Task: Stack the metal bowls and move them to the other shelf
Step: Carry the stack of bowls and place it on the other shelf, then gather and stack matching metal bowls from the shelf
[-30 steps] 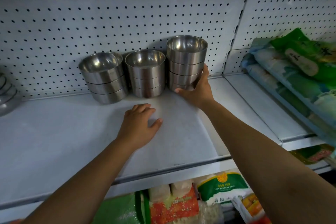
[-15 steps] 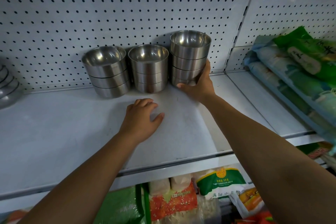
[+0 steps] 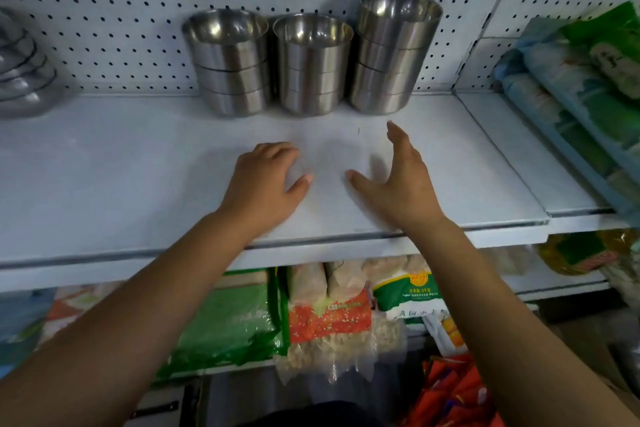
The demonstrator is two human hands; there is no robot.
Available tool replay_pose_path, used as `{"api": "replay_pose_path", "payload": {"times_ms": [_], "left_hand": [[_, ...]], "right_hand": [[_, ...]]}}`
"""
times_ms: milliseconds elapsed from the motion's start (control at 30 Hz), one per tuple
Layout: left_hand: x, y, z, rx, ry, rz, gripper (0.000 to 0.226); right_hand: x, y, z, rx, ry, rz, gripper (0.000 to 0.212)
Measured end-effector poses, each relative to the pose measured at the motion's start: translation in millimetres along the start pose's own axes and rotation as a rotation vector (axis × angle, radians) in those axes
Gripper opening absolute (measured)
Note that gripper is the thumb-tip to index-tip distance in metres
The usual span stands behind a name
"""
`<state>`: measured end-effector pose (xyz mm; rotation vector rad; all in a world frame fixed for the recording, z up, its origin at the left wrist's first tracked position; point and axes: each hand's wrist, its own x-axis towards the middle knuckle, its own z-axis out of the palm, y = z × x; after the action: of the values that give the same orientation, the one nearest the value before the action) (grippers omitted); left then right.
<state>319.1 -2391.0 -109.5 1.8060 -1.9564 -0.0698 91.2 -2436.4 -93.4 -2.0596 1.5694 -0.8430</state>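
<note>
Three stacks of metal bowls stand side by side at the back of the white shelf point(image 3: 104, 184), against the pegboard. The left stack point(image 3: 230, 62) and the middle stack point(image 3: 311, 66) are lower; the right stack point(image 3: 391, 52) is the tallest. My left hand point(image 3: 266, 180) rests palm down on the shelf in front of the middle stack, fingers slightly curled, holding nothing. My right hand point(image 3: 398, 177) hovers beside it, open with the thumb spread, a short way in front of the right stack and not touching it.
Grey metal dishes point(image 3: 24, 73) sit at the far left of the shelf. Bagged goods point(image 3: 588, 80) lie on the neighbouring shelf to the right. Below the shelf edge are packets of grain point(image 3: 329, 315) and green bags point(image 3: 228, 326).
My right hand has let go of the tall right stack and drawn back toward me. The left hand stays on the shelf. The view has tilted downward.
</note>
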Motion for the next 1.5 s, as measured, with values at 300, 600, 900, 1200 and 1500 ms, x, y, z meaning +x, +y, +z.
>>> {"api": "replay_pose_path", "payload": {"times_ms": [300, 600, 900, 1200, 1500], "left_hand": [[-204, -26, -41, -0.007, 0.262, -0.272, 0.046], [-451, -43, -76, 0.051, 0.306, -0.949, 0.048], [-657, -2, -131, 0.162, 0.464, -1.428, 0.05], [-792, 74, -158, 0.258, 0.589, -1.879, 0.055], [-833, 79, -176, 0.269, 0.749, -2.218, 0.052]], "right_hand": [[-114, -80, 76, 0.143, -0.135, -0.48, 0.053], [-248, -161, 196, 0.122, -0.805, -0.757, 0.055], [-392, -265, 260, 0.055, -1.227, -0.985, 0.054], [-541, -358, 297, 0.073, -1.602, -1.231, 0.056], [-631, -444, 352, -0.006, -1.814, -1.588, 0.057]]}}
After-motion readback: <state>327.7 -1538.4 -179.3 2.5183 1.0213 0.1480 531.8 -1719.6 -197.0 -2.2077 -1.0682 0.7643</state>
